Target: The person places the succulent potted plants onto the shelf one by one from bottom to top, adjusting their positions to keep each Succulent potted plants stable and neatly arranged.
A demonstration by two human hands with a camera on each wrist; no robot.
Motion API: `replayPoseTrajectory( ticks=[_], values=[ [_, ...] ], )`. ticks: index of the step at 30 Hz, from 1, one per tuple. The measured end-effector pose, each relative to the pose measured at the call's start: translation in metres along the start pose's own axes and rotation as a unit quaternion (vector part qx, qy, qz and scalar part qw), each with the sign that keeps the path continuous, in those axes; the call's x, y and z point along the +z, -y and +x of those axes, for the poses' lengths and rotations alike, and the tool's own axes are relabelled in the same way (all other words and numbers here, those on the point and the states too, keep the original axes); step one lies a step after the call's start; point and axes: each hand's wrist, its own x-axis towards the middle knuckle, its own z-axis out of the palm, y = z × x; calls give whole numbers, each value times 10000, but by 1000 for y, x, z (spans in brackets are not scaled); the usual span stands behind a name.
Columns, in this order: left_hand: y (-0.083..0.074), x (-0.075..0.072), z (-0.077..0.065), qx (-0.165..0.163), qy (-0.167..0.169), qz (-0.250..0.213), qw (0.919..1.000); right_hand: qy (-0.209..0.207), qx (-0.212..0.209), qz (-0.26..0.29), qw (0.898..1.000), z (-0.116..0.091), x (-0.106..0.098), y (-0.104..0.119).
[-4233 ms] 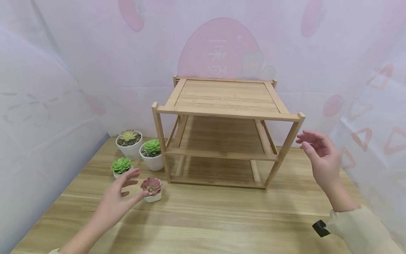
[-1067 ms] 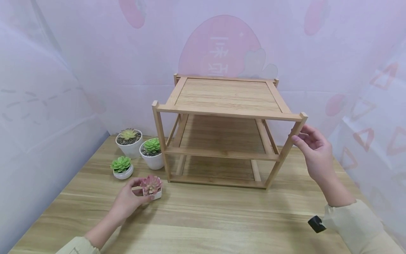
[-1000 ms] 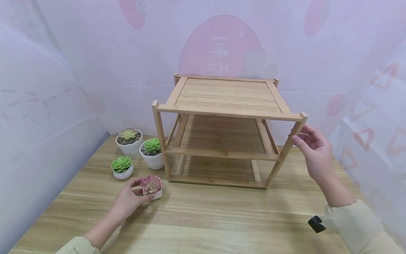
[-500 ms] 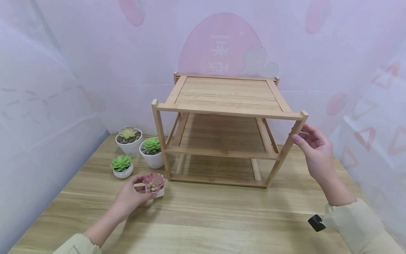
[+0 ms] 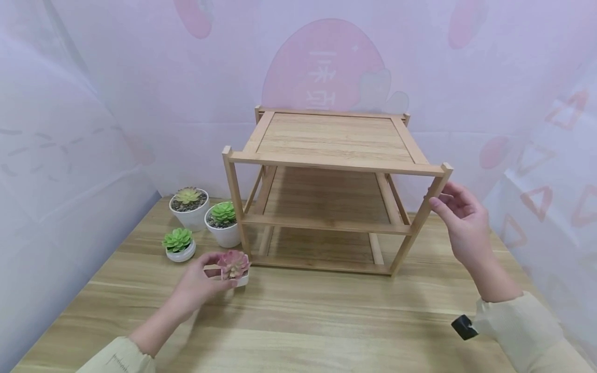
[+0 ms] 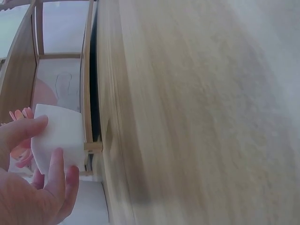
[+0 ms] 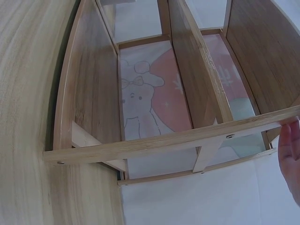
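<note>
In the head view my left hand [image 5: 196, 285] holds a small pink succulent [image 5: 233, 264] in a white square pot, thumb in front and fingers behind. The left wrist view shows this white pot [image 6: 60, 133] raised off the tabletop, with pink leaves poking out past the thumb. A three-tier wooden shelf [image 5: 336, 137] stands at the middle, its boards bare. On its right front post, my right hand [image 5: 468, 228] has the thumb on the near side and the fingers behind. Only the edge of the right hand [image 7: 290, 154] appears in the right wrist view, at the post's upper end.
Left of the shelf stand three more potted succulents: a yellowish one [image 5: 188, 207], a green one [image 5: 224, 225] by the shelf post, and a small green one [image 5: 179, 246] in a low bowl. White printed cloth [image 5: 186, 93] encloses the wooden table [image 5: 326, 321].
From an open pose, my left hand has taken hold of the pink succulent's pot, lifted it and carried it slightly right. The right hand moved left onto the shelf post and has stayed there.
</note>
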Motion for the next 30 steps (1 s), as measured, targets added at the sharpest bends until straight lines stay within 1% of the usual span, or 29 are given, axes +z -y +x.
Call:
replayPoseTrajectory(
  ticks=[4,10,15,22,25,30],
  values=[
    [-1,6,1,-28,72,-143,9999,22,11,-65,10000,0,1,0],
    [-4,15,4,58,119,-148,9998,16,15,-98,9999,-1,1,0],
    [-10,24,7,128,263,-323,9991,-6,13,-78,10000,-1,0,0],
    [-19,36,13,142,348,-377,9986,22,18,-22,10000,0,-1,0],
    [-23,41,15,223,360,-404,9983,76,-8,-12,10000,1,-1,1],
    [-27,51,18,450,355,-287,9979,162,-33,-31,9999,1,-2,1]
  ],
)
